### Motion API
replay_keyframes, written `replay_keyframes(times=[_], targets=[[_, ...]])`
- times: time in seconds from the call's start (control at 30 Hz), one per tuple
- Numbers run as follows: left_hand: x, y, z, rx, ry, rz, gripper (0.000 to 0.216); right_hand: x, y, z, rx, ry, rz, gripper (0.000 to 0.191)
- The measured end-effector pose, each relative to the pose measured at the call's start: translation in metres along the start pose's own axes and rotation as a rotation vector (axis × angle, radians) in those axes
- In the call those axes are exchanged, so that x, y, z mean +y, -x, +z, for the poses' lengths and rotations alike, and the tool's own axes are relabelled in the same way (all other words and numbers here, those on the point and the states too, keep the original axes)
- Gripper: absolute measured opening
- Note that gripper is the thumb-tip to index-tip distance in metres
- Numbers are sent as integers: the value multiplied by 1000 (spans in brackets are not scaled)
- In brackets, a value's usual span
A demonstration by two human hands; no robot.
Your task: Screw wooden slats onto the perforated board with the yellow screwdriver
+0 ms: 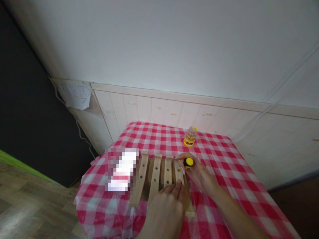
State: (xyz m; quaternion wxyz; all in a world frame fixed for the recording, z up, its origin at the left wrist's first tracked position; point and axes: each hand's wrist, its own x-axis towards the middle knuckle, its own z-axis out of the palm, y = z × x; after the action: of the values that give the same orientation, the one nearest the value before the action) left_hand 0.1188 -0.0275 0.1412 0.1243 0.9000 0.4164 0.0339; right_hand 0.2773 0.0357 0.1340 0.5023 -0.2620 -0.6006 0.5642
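Note:
In my right hand [196, 172] is a screwdriver [189, 162] with a yellow and black handle, its end pointing up towards me. The fingers are closed around it, and its tip is over a screw on the rightmost slat of a wooden piece [157, 171]. That piece has several pale slats with dark screws, set across boards beneath. My left hand [165, 209] lies palm down over the near part of the slats, fingers stretched forward, fingertips touching the rightmost slat. It covers part of the middle slats.
A clear bit case [190, 135] with a yellow base stands at the back of the table. Left of the wooden piece lies a bright, blurred-out rectangle [123, 170]. A red and white checked cloth [159, 132] covers the table, which stands against a white panelled wall [161, 111].

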Motion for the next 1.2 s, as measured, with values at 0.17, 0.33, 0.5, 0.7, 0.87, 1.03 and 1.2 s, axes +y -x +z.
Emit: replay_keyframes(times=[0.17, 0.33, 0.5, 0.7, 0.87, 1.03, 1.2], targets=[[-1, 0, 1, 0, 13, 7, 43, 0, 0, -2, -52, -45, 68, 48], [1, -2, -4, -26, 41, -10, 43, 3, 2, -12, -86, 114, -19, 43], [1, -2, -6, -40, 43, -36, 45, -8, 0, -14, -192, 159, -26, 31], [2, -1, -5, -17, 13, -9, 44, -7, -1, -9, -202, 131, -113, 25], [2, -1, -5, -16, -13, -4, 45, 3, -1, -11, -121, 139, -72, 35], [2, -1, -6, -27, -3, -15, 47, 8, -3, -10, -66, -120, 8, 45], [1, -1, -4, -35, -37, 3, 47, 7, -1, -15, -89, -18, 17, 40]])
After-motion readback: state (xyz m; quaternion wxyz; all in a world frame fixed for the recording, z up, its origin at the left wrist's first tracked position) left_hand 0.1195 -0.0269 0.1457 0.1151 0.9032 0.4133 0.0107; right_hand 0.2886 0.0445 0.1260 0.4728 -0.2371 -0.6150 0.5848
